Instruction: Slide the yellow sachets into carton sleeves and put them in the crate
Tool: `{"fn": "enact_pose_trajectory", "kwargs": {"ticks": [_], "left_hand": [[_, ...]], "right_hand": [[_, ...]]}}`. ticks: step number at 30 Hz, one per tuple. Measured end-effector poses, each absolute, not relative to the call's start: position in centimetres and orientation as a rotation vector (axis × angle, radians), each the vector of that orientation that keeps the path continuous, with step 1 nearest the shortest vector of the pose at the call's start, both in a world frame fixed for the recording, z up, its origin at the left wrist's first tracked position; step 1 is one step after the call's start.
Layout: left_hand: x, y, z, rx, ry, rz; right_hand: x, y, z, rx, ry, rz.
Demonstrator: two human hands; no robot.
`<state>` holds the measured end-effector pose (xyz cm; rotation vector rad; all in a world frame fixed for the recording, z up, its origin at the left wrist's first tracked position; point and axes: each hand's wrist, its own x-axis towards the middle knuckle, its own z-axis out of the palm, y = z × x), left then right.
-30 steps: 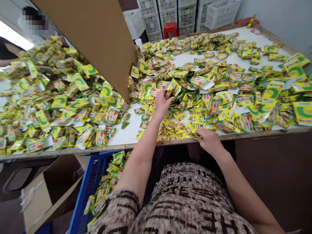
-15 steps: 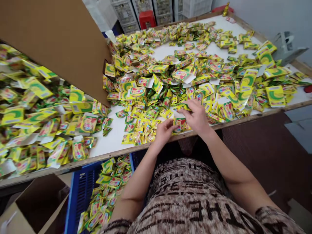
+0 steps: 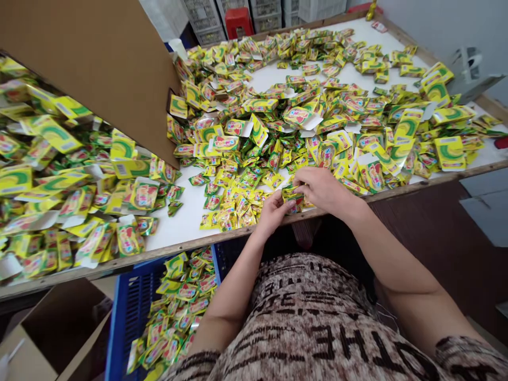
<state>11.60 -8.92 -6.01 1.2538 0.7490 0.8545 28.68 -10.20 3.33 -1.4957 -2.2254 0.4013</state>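
My left hand (image 3: 273, 214) is closed on a small yellow-and-green printed carton (image 3: 297, 206) at the table's front edge, partly covered by my fingers. Close against it, my right hand (image 3: 323, 191) pinches a small yellow-green foil packet (image 3: 289, 191) at the carton's top. How far the packet reaches into the carton is hidden by the fingers. Loose foil packets (image 3: 234, 206) lie in a heap just left of my hands. Beyond and to the right spread many printed cartons (image 3: 373, 174), some with white flaps standing open.
A tall brown cardboard panel (image 3: 107, 69) stands on the table at the left, with more cartons (image 3: 59, 135) beside it. Below the wooden table edge (image 3: 159, 248) are a blue crate (image 3: 119, 323) of packets and an open cardboard box (image 3: 59, 323). A red stool (image 3: 238, 22) stands behind.
My right hand has come down with the packet to the carton in my left hand. My hands are now closer together, and the view has shifted slightly.
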Motion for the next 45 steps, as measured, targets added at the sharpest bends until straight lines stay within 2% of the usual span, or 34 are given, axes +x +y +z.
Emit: {"fn": "enact_pose_trajectory", "kwargs": {"ticks": [5, 14, 18, 22, 28, 31, 33, 41, 45], "left_hand": [[11.4, -9.0, -6.1, 1.247, 0.723, 0.877], [11.5, -8.9, -6.4, 1.245, 0.728, 0.879], [11.4, -8.9, -6.4, 1.262, 0.722, 0.890], [11.3, -9.1, -6.2, 1.307, 0.771, 0.898], [11.4, -9.2, -5.7, 1.223, 0.823, 0.871], [11.4, -8.8, -5.1, 1.066, 0.815, 0.796], [11.4, -8.6, -4.6, 1.012, 0.814, 0.762], [11.1, -9.0, -4.2, 1.069, 0.811, 0.949], [11.2, -8.9, -4.7, 1.112, 0.816, 0.991]], "right_hand": [[28.9, -10.5, 1.8, -1.408, -2.328, 0.239], [29.1, -11.1, 0.2, -1.330, -2.040, 0.164], [28.9, -11.3, -0.7, -1.379, -2.106, 0.219], [28.5, -11.9, -1.4, -1.359, -2.081, 0.417], [28.4, -13.0, -2.5, -1.345, -1.056, 0.939], [28.2, -12.8, -3.2, -1.251, -0.802, 1.355], [28.0, -12.5, -3.2, -1.237, -0.714, 1.495], [27.6, -12.4, -2.3, -1.205, -0.802, 1.370], [27.3, -12.4, -2.4, -1.289, -0.881, 1.147]]}}
